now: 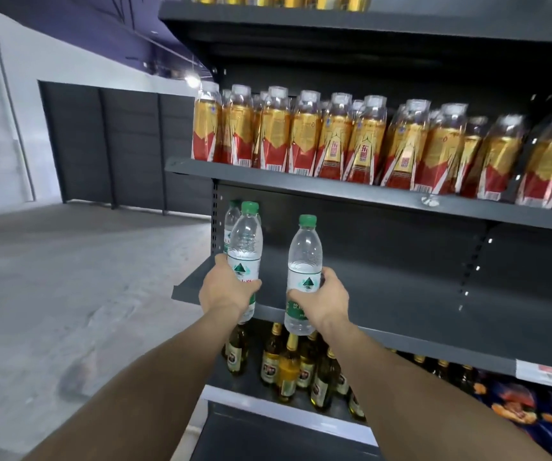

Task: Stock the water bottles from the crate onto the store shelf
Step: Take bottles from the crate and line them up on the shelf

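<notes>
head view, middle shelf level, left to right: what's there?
Shelved water bottle at the shelf's left end → left hand gripping a green-capped bottle → right hand gripping a second bottle → bare middle shelf.

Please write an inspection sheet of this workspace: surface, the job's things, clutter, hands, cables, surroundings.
Surface: dark middle shelf, mostly bare; one water bottle already stands at its back left corner.
Job's things: two green-capped bottles, upright, one in each hand: left bottle, right bottle. Both are at the shelf's front edge, not yet set down. Crate not in view.
Clutter: nothing seen on the middle shelf.
Hands: left hand grips its bottle at the label; right hand grips its bottle likewise.
Cables: nothing seen.
Surroundings: red-gold bottles fill the shelf above; glass bottles stand on the shelf below; grey floor to the left.
</notes>
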Demonstrator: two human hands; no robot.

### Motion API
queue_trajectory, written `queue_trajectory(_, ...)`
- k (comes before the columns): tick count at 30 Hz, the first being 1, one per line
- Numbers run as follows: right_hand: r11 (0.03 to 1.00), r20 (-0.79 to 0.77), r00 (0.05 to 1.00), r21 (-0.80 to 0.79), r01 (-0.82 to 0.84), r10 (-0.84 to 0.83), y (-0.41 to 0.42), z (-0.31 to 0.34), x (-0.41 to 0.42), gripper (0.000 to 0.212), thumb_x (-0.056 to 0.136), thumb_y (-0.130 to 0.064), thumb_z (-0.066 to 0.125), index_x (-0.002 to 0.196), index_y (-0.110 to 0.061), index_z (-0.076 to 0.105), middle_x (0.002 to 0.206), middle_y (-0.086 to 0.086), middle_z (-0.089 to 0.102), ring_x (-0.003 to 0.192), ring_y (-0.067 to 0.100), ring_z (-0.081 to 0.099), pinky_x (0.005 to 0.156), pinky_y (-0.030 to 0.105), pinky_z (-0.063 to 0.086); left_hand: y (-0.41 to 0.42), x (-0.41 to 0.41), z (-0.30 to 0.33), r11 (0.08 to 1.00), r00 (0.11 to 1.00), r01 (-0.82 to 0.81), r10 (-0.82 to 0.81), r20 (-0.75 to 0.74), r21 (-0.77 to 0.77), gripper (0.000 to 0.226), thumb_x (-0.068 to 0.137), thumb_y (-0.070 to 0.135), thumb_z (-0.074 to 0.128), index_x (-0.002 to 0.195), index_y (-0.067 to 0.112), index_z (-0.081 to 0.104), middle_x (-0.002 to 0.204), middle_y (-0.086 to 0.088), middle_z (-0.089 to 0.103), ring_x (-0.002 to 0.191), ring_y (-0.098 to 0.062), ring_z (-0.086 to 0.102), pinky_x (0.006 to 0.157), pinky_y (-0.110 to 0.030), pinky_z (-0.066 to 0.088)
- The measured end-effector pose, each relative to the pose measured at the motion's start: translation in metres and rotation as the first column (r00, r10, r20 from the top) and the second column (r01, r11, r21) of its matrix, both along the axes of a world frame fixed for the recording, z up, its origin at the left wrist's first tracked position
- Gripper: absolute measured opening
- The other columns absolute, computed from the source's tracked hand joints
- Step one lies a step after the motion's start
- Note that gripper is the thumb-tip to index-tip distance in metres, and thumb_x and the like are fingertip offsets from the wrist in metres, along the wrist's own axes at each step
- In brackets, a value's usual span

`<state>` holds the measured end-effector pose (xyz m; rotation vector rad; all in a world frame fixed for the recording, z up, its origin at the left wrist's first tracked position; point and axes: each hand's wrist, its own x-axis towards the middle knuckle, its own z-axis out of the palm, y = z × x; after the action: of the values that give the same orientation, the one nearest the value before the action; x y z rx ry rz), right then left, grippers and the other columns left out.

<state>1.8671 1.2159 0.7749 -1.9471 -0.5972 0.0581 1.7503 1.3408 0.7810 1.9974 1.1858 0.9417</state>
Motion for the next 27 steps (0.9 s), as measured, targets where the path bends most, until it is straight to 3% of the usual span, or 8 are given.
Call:
queue_trajectory(4, 1.000, 0.008, 1.000, -0.005, -0.012, 0.012, 0.007, -0.003, 0.015, 0.062, 0.063, -0.024, 0.087, 0.117, -0.022, 0.057, 0.108, -0.004, 0.066, 0.100, 0.016, 0.062, 0.085, 0.028, 0.050, 0.000, 0.009, 0.001, 1.000, 1.000, -0.015, 0.015, 0.014, 0.016, 0.058, 0.069, 0.037, 0.084, 0.112, 0.021, 0.048, 0.104, 0.000, 0.068, 0.093, -0.024, 0.064, 0.074, -0.035, 0.051)
queue_trajectory(13, 0.999, -0.059, 0.998, 0.034, 0.029, -0.027, 0.050, -0.017, 0.042, 0.058, 0.064, -0.023, 0.086, 0.115, -0.026, 0.059, 0.105, -0.006, 0.068, 0.099, 0.017, 0.064, 0.086, 0.032, 0.053, 0.035, 0.031, -0.014, 1.000, 1.000, -0.026, 0.026, 0.011, 0.006, 0.059, 0.070, 0.034, 0.085, 0.113, 0.021, 0.048, 0.107, 0.000, 0.068, 0.095, -0.023, 0.064, 0.077, -0.036, 0.052)
queue_trajectory(17, 0.997, -0.068, 0.995, 0.012, 0.080, -0.079, 0.081, -0.024, 0.062, 0.058, 0.064, -0.025, 0.085, 0.115, -0.028, 0.058, 0.104, -0.008, 0.068, 0.098, 0.017, 0.064, 0.084, 0.032, 0.053, 0.068, 0.054, -0.024, 1.000, 1.000, 0.020, -0.019, 0.022, -0.007, 0.059, 0.071, 0.034, 0.085, 0.114, 0.020, 0.047, 0.107, 0.001, 0.067, 0.096, -0.022, 0.064, 0.080, -0.037, 0.053)
queue_trajectory(22, 0.991, -0.063, 0.989, -0.021, 0.133, -0.134, 0.125, -0.041, 0.093, 0.059, 0.063, -0.024, 0.086, 0.115, -0.027, 0.058, 0.101, -0.008, 0.068, 0.096, 0.016, 0.065, 0.085, 0.034, 0.054, 0.114, 0.094, -0.038, 0.995, 0.995, 0.089, -0.087, 0.043, -0.034, 0.055, 0.068, 0.032, 0.084, 0.109, 0.023, 0.048, 0.100, 0.004, 0.067, 0.092, -0.022, 0.065, 0.072, -0.030, 0.047)
queue_trajectory(27, 0.985, -0.077, 0.982, -0.007, 0.173, -0.173, 0.165, -0.053, 0.117, 0.053, 0.064, -0.023, 0.086, 0.107, -0.031, 0.057, 0.092, -0.012, 0.065, 0.087, 0.012, 0.062, 0.076, 0.025, 0.048, 0.153, 0.127, -0.053, 0.991, 0.990, 0.125, -0.122, 0.073, -0.042, 0.054, 0.068, 0.031, 0.084, 0.107, 0.026, 0.048, 0.100, 0.005, 0.070, 0.091, -0.022, 0.067, 0.071, -0.030, 0.050)
